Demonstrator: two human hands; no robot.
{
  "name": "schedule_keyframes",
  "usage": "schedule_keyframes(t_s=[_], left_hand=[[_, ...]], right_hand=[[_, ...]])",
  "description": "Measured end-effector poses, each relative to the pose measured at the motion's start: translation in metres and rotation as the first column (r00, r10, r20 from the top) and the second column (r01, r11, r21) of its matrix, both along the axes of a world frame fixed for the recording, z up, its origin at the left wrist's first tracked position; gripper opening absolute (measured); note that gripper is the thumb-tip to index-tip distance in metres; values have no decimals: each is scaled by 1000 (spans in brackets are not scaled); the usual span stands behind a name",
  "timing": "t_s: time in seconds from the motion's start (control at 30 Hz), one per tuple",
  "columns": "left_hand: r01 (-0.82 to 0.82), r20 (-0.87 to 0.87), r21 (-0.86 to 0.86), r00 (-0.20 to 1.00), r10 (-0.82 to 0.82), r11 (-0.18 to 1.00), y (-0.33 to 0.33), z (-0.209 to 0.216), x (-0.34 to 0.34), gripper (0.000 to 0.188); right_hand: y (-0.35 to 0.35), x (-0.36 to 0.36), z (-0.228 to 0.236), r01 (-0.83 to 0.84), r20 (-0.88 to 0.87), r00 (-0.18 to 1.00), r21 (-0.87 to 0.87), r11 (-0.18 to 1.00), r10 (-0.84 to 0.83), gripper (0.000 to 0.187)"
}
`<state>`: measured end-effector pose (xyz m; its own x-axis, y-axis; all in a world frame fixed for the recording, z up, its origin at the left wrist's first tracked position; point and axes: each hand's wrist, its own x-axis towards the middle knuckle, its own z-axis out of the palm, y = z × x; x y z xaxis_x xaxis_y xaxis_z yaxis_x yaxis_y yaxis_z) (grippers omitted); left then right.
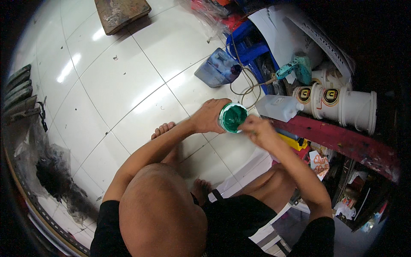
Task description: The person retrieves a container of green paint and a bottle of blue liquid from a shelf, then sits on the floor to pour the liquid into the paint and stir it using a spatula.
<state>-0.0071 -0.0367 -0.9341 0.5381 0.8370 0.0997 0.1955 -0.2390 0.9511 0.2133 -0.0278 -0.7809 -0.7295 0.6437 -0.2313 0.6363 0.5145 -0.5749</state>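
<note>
A small white tub [222, 121] with thick green paint [233, 116] inside is held over the tiled floor. My left hand [209, 115] is wrapped round its left side. At the tub's right rim, my right hand [259, 132] is closed, its fingers pinched together and slightly blurred over the paint. Whatever those fingers grip is hidden by the hand and the paint. Green smears the tub's inner wall up to the rim.
Beyond the tub stands a stained translucent jug [218, 68]. Right of it are a clear plastic container [278, 107], a teal-smeared heat gun or spray tool [298, 69] with a cord, and white buckets [332, 102] along a red ledge [338, 139]. A wooden block [122, 13] lies far off.
</note>
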Motion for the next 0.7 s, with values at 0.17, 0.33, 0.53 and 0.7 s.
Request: schedule_keyframes(t_s=[0.17, 0.33, 0.53, 0.7], left_hand=[[-13, 0, -14, 1000, 13, 1000, -1, 8, -2, 92], [-36, 8, -28, 999, 36, 999, -3, 3, -4, 93], [-44, 23, 24, 999, 43, 999, -3, -1, -2, 91], [28, 1, -44, 1000, -28, 999, 0, 6, -5, 93]], right_hand=[[9, -4, 3, 101, -56, 993, 10, 995, -100, 34], [-7, -25, 9, -2, -28, 1000, -46, 999, 1, 33], [-14, -34, 12, -47, 7, 999, -92, 995, 48, 32], [-2, 5, -14, 81, 131, 990, -158, 984, -60, 36]])
